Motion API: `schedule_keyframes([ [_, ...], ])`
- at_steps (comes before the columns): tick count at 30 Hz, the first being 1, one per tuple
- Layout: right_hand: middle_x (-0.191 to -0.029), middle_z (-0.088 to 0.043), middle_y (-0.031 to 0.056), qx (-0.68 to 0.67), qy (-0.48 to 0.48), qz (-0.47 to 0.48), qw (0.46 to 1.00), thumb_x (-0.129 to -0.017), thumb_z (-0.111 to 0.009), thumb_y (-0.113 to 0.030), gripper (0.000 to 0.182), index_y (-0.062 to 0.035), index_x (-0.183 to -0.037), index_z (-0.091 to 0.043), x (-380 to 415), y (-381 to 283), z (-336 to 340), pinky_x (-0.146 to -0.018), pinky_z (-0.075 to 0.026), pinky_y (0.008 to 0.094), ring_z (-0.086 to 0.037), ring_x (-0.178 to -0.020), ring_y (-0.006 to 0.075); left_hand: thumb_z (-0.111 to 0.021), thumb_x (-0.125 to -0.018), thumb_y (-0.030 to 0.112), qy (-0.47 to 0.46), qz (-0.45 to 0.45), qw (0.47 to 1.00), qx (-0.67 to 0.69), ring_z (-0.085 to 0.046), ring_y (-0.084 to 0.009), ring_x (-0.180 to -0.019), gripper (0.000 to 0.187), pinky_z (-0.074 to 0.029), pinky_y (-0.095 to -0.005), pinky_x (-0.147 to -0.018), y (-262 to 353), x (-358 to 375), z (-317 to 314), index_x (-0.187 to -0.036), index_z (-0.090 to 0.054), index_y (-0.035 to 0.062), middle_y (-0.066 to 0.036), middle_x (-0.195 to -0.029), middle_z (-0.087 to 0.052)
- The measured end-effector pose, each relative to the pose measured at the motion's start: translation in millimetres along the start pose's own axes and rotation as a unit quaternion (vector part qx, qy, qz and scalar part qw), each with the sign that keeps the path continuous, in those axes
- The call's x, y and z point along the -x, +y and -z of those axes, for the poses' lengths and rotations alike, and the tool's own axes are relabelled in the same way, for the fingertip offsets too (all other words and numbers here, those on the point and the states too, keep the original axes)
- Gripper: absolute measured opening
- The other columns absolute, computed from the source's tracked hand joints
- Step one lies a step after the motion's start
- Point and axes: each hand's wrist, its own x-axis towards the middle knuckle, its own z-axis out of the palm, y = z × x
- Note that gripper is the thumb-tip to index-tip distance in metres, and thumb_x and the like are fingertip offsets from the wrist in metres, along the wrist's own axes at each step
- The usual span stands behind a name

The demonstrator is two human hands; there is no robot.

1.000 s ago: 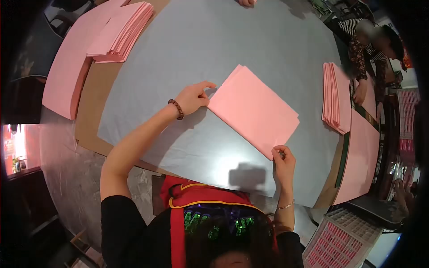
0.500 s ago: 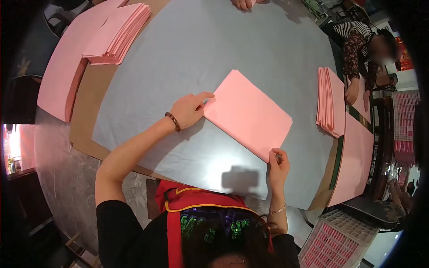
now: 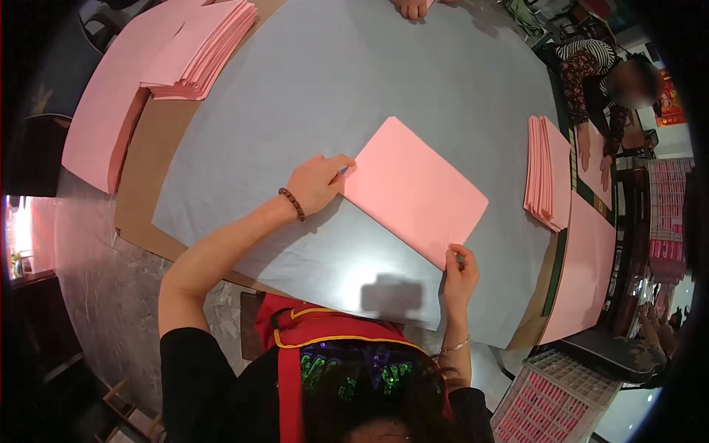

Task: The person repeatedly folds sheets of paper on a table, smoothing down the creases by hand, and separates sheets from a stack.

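A folded pink sheet (image 3: 413,192) lies slantwise on the grey-blue cloth (image 3: 310,81) covering the table. Its left corner is pinched between the thumb and fingers of my left hand (image 3: 317,183), which has a dark beaded bracelet at the wrist. My right hand (image 3: 461,275), with a thin bangle, pinches the near right corner. The sheet's long near edge runs between both hands. To the right stands a stack of folded pink sheets (image 3: 545,173); another stack (image 3: 203,55) is at the upper left.
Large flat pink sheets (image 3: 103,111) lie along the left. At the right, a co-worker (image 3: 591,81) has both hands on pink material. Another person's fingers (image 3: 410,9) show at the top edge. A white plastic crate (image 3: 554,399) stands at the lower right.
The pink sheet and my left hand have shifted slightly right. My right hand stays nearly in place. The co-worker's hands at the right have moved and now lie flatter.
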Motion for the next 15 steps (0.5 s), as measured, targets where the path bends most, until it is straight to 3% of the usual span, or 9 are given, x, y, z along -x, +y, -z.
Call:
schedule_keyframes([
  [7, -0.062, -0.047, -0.0062, 0.03, 0.004, -0.032, 0.999, -0.087, -0.06, -0.007, 0.014, -0.0015, -0.1, -0.061, -5, 1, 1, -0.047, -0.026, 0.0185, -0.038, -0.054, 0.0014, -0.052, -0.079, 0.008, -0.007, -0.006, 1.0, -0.01, -0.053, -0.024, -0.076, 0.03, -0.045, -0.0368, -0.069, 3, 4, -2, -0.107, -0.059, 0.013, -0.005, -0.072, -0.058],
  [15, -0.07, -0.053, -0.0025, 0.09, 0.012, 0.037, 0.995, -0.088, -0.06, -0.01, 0.017, -0.0013, -0.101, -0.062, -7, -12, -4, -0.048, -0.032, 0.0199, -0.041, -0.055, 0.0034, -0.052, -0.076, 0.006, -0.019, -0.055, 0.997, -0.055, -0.053, -0.0254, -0.078, 0.034, -0.045, -0.0376, -0.071, -1, 5, -3, -0.108, -0.059, 0.0119, -0.006, -0.075, -0.061],
])
